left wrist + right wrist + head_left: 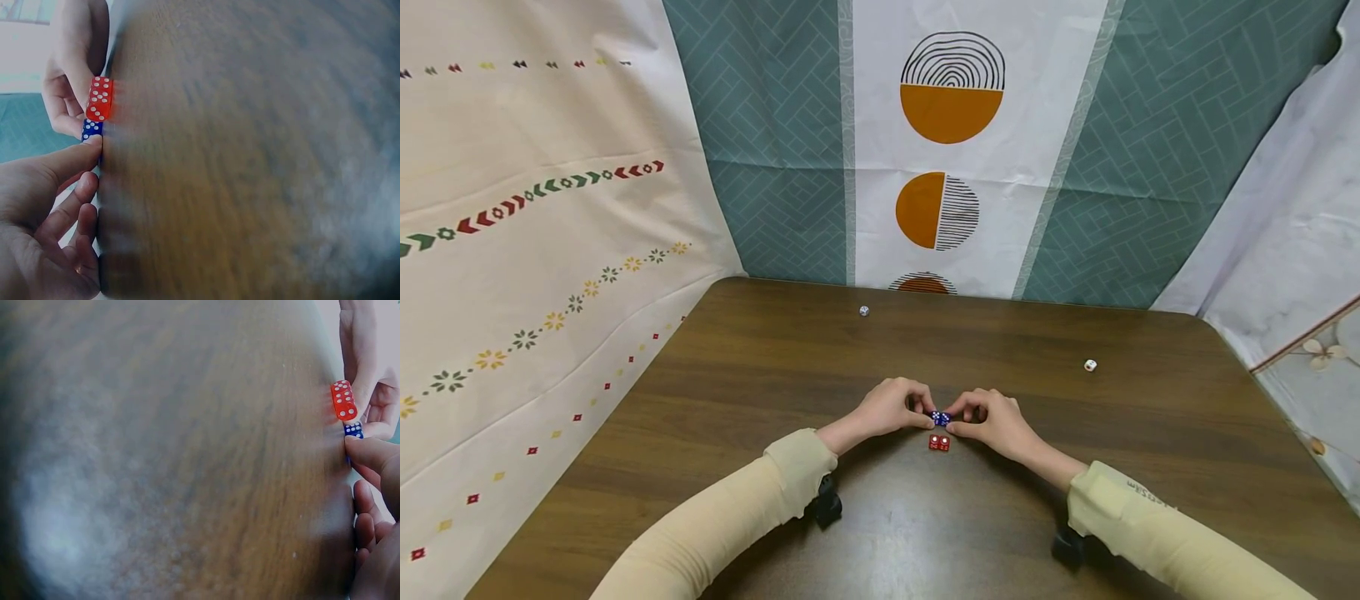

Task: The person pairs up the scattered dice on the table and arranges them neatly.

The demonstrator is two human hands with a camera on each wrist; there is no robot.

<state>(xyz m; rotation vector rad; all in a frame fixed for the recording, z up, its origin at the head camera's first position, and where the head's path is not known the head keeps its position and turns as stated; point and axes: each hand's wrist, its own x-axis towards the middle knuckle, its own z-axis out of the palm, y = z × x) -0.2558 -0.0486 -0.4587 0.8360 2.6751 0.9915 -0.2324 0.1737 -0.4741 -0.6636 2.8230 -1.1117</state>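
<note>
Two blue dice sit side by side at mid-table in the head view. My left hand (pixel 889 408) pinches the left blue die (pixel 936 416) between thumb and finger. From the other side, my right hand (pixel 997 423) pinches the right blue die (pixel 946 419). Just nearer to me, two red dice (pixel 938 442) stand together in a row, with white pips. Both wrist views show the red pair (pixel 100 99) (pixel 344 400) in front of the blue dice (pixel 92 129) (pixel 354 429), whose sides are partly covered by my thumbs.
A whitish die (pixel 864 311) lies near the far edge of the brown wooden table (pixel 760 350). Another white die (pixel 1090 365) is farther right. Patterned cloths (pixel 775 167) hang behind the table and along its sides.
</note>
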